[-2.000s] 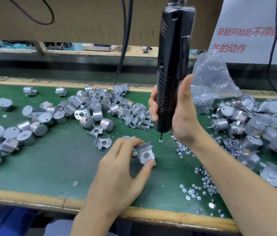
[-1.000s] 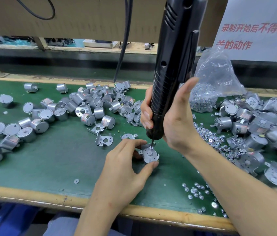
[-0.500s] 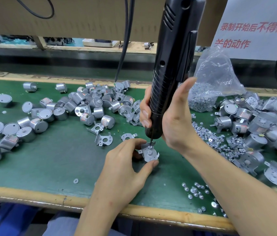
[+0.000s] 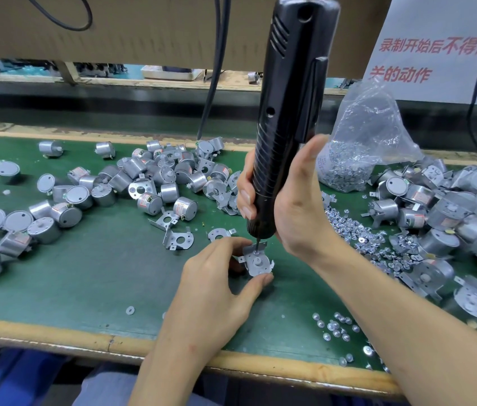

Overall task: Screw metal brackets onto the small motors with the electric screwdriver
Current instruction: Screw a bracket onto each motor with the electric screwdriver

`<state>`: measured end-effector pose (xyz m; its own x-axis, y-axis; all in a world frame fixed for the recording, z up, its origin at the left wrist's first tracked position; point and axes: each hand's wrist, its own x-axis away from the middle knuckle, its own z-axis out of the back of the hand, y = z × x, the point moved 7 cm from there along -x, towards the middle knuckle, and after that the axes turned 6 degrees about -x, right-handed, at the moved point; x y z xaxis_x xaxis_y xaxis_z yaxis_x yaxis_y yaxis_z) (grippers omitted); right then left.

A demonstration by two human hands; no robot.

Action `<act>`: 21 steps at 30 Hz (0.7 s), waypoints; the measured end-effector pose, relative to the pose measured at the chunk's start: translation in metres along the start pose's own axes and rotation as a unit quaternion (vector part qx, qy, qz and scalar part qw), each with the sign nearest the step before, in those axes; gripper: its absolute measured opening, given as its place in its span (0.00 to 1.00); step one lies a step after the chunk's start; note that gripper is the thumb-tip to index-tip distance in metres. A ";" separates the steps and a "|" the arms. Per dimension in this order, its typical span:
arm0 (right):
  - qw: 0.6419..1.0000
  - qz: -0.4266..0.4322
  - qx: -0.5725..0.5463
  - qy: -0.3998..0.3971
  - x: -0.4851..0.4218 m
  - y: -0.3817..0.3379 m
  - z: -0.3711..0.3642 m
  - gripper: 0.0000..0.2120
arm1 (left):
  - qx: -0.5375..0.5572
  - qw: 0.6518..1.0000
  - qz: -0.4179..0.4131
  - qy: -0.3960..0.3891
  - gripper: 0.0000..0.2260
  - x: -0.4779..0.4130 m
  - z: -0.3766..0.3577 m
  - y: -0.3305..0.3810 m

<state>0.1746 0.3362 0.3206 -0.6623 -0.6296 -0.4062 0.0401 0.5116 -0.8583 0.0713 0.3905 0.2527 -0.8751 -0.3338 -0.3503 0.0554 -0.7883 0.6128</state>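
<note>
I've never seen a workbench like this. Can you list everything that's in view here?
electric screwdriver: one, black, upright at centre, bit pointing down.
motor with bracket: one, silver, under the bit.
bare motors: many, silver, piled at left and centre back.
bracketed motors: many, silver, heaped at right.
loose brackets: a few, silver, left of the hands.
screws: many, silver, scattered at right.
plastic bag: one, clear, holding screws, back right.
mat: one, green, covering the bench.
sign: one, white with red characters, top right.
left hand: pinches the motor with bracket.
right hand: grips the electric screwdriver.
</note>
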 end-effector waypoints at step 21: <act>0.999 -0.035 0.023 0.017 -0.005 0.007 0.000 0.36 | -0.018 0.999 -0.013 -0.037 0.16 -0.004 -0.008 -0.001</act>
<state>0.1779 0.3425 0.3168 -0.6890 -0.6428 -0.3348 0.0270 0.4389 -0.8981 0.0784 0.3885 0.2480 -0.9096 -0.2745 -0.3118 0.0475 -0.8144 0.5783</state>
